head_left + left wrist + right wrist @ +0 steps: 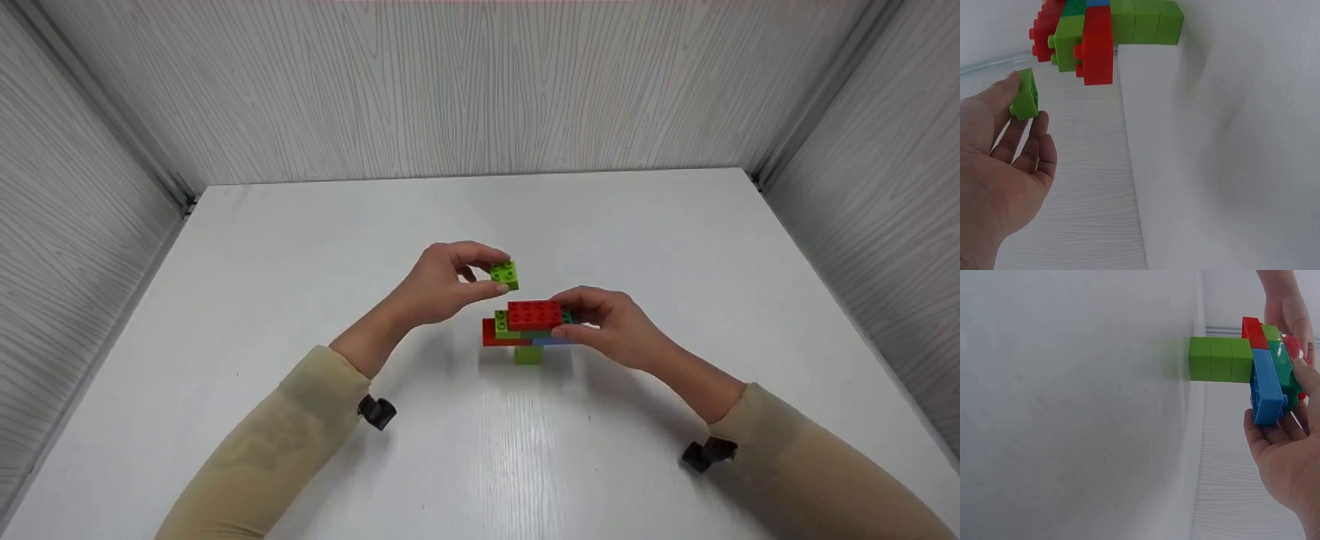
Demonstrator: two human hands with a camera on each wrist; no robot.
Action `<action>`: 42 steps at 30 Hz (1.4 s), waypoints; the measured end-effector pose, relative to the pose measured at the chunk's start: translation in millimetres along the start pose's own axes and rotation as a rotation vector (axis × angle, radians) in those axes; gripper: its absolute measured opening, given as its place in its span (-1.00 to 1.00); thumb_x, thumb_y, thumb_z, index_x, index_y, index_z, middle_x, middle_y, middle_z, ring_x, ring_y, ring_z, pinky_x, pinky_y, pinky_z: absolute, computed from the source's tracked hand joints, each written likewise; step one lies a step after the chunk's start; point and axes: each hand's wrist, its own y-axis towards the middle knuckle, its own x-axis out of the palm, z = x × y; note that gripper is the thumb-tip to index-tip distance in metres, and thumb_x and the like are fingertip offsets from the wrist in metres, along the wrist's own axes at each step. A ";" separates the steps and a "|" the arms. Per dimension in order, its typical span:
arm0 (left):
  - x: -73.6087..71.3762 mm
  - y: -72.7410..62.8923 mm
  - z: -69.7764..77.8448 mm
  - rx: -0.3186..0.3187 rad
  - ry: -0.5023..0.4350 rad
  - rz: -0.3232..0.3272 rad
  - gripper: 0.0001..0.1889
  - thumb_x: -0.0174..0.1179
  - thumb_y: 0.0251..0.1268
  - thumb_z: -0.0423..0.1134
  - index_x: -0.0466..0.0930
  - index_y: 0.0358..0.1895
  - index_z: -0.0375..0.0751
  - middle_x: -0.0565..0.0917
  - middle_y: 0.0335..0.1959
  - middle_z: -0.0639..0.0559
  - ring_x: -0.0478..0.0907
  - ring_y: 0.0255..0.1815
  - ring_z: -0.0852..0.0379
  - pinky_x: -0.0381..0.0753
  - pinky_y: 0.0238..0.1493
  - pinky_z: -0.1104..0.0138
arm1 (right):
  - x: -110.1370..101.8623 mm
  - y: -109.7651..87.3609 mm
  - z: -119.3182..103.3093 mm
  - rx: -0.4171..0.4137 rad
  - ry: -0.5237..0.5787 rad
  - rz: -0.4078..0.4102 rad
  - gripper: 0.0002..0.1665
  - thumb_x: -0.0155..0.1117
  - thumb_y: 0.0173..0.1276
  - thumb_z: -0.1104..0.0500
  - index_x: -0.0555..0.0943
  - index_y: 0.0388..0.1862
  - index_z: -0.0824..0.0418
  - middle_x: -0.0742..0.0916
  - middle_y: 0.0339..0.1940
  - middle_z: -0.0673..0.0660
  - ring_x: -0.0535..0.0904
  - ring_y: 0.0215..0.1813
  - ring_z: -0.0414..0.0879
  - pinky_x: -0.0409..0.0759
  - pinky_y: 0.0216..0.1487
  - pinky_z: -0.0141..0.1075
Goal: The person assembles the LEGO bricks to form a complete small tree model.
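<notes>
My left hand (439, 285) pinches a small light green toy building brick (505, 275) between thumb and fingers, up and to the left of a brick structure, apart from it. The structure stands on a stem of stacked light green bricks (1220, 360). Above the stem lie a red brick (1098, 53) and a blue brick (1267, 391) end to end. Over these come a light green brick (1069, 44) and a dark green brick (1282, 365), topped by another red brick (534, 315). My right hand (619, 330) grips the structure's right end, thumb in front and fingers behind.
The white table (300, 232) meets a grey wood-grain panel (480, 90) at the back, with similar panels on both sides. Black wrist mounts (377, 412) sit at both sleeve cuffs, low over the table.
</notes>
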 end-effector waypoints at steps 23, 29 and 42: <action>33.3 -6.2 18.6 0.095 -0.023 -0.089 -0.63 0.46 0.38 -0.17 0.77 0.20 -0.13 0.77 0.06 0.15 0.65 0.06 0.20 0.60 0.14 -0.13 | -0.5 -0.6 -0.7 -0.061 -0.004 -0.005 -0.59 0.50 0.46 0.12 0.70 0.25 0.10 0.79 0.08 0.00 0.74 0.04 -0.02 0.70 0.15 -0.24; 33.2 -5.7 19.1 0.117 0.002 -0.107 -0.66 0.44 0.42 -0.19 0.78 0.20 -0.10 0.77 0.05 0.20 0.65 0.02 0.25 0.63 0.12 -0.04 | -0.2 -1.2 -1.3 -0.062 0.010 -0.007 -0.59 0.49 0.46 0.12 0.70 0.25 0.10 0.79 0.09 0.00 0.73 0.05 0.00 0.70 0.15 -0.22; 34.6 -6.1 19.1 0.149 0.026 -0.118 -0.71 0.44 0.41 -0.25 0.82 0.16 -0.11 0.76 -0.06 0.17 0.64 -0.13 0.23 0.67 -0.11 0.20 | 1.5 -2.3 -0.3 -0.068 0.047 -0.006 -0.62 0.49 0.46 0.18 0.72 0.23 0.09 0.79 0.08 0.02 0.71 0.05 0.04 0.68 0.16 -0.26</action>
